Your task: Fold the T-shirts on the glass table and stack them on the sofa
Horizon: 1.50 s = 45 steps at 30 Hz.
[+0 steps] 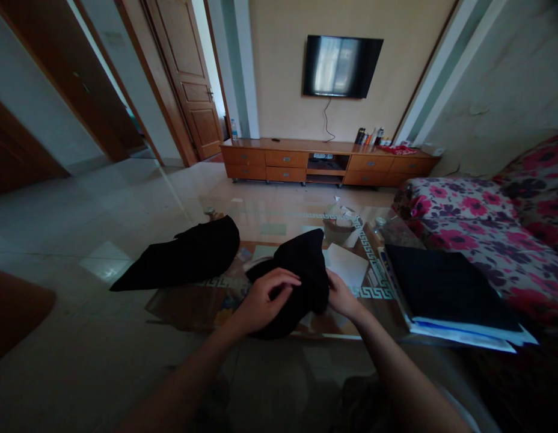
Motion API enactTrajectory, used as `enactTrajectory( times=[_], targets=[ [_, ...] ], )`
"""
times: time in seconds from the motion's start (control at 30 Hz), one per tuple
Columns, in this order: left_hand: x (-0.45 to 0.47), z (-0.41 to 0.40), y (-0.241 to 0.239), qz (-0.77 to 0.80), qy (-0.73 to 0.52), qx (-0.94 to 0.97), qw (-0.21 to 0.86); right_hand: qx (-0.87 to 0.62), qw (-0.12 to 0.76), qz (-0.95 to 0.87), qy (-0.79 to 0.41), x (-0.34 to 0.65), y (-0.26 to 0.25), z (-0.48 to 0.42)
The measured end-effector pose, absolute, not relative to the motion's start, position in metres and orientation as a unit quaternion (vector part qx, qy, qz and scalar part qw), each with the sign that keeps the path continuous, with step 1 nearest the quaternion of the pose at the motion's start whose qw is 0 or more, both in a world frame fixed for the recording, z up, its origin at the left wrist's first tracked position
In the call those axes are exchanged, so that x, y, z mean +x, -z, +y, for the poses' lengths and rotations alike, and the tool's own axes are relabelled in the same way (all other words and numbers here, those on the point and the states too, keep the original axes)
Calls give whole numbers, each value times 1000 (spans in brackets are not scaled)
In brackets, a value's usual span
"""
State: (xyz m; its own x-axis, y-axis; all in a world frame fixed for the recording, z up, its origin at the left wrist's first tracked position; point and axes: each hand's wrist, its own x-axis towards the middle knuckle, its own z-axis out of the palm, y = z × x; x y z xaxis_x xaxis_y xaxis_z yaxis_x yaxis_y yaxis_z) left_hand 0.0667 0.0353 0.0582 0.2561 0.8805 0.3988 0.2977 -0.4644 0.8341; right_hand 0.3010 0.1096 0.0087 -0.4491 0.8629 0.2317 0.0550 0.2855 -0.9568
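Observation:
A bunched piece of black cloth is between my hands above the near part of the glass table. My left hand is at its left front, fingers curved toward the thumb, with dark fabric between them. At the right edge of the cloth is my right hand, closed on it; most of its fingertips are hidden behind the fabric. A second black cloth item lies on the left side of the table, its pointed end sticking out past the edge. The exact kind of garment cannot be made out.
The glass table has a patterned border. At its right lies a black folder on a stack of papers. White paper shows behind my right hand. A flowered sofa stands at right; a TV cabinet is against the far wall.

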Motion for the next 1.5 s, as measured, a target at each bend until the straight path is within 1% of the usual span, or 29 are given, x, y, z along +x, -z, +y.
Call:
enactTrajectory(
  times=[0.07, 0.13, 0.2, 0.23, 0.3, 0.37, 0.4, 0.47, 0.6, 0.7, 0.8, 0.87, 0.93, 1.0, 1.07, 1.13, 1.23, 1.33, 1.4, 1.43, 1.5],
  targets=[
    [49, 47, -48, 471, -506, 676, 257, -368, 442, -600, -557, 305, -11, 112],
    [35, 57, -36, 522, -518, 644, 213, -387, 480, -488, -618, 309, -17, 113],
    [26, 65, -22, 564, -507, 612, 226, -384, 498, -398, -668, 312, -25, 114],
    [24, 67, -15, 578, -500, 590, 261, -379, 498, -368, -687, 314, -30, 113],
    [24, 69, -3, 577, -482, 539, 380, -366, 488, -338, -717, 317, -36, 113],
    [30, 68, 3, 528, -446, 505, 517, -361, 474, -333, -731, 320, -38, 112],
    [34, 66, 4, 495, -424, 504, 567, -363, 468, -336, -732, 320, -38, 111],
    [46, 60, 0, 448, -400, 528, 601, -367, 460, -349, -729, 319, -38, 109],
    [68, 55, -15, 428, -416, 555, 579, -360, 437, -360, -741, 311, -39, 105],
    [72, 61, -23, 425, -515, 489, 561, -389, 415, -376, -731, 308, -35, 110],
    [66, 70, -27, 449, -650, 382, 479, -491, 418, -399, -653, 312, -24, 119],
    [62, 72, -28, 457, -684, 345, 451, -553, 430, -416, -580, 316, -17, 124],
    [61, 71, -27, 439, -671, 354, 482, -560, 448, -468, -517, 318, -14, 124],
    [63, 67, -27, 407, -633, 386, 533, -515, 449, -556, -473, 316, -14, 120],
    [65, 62, -26, 389, -581, 433, 568, -452, 414, -649, -450, 310, -14, 113],
    [67, 59, -27, 387, -527, 483, 583, -412, 371, -705, -443, 302, -11, 106],
    [64, 57, -27, 370, -465, 532, 603, -401, 346, -727, -437, 293, -4, 100],
    [59, 62, -24, 352, -446, 551, 610, -404, 337, -731, -434, 292, -3, 103],
    [55, 67, -18, 379, -463, 555, 578, -414, 351, -704, -459, 298, -9, 111],
    [52, 70, -15, 413, -480, 556, 539, -421, 379, -666, -486, 303, -14, 115],
    [44, 74, -8, 516, -506, 558, 407, -423, 474, -544, -548, 318, -23, 125]
  ],
)
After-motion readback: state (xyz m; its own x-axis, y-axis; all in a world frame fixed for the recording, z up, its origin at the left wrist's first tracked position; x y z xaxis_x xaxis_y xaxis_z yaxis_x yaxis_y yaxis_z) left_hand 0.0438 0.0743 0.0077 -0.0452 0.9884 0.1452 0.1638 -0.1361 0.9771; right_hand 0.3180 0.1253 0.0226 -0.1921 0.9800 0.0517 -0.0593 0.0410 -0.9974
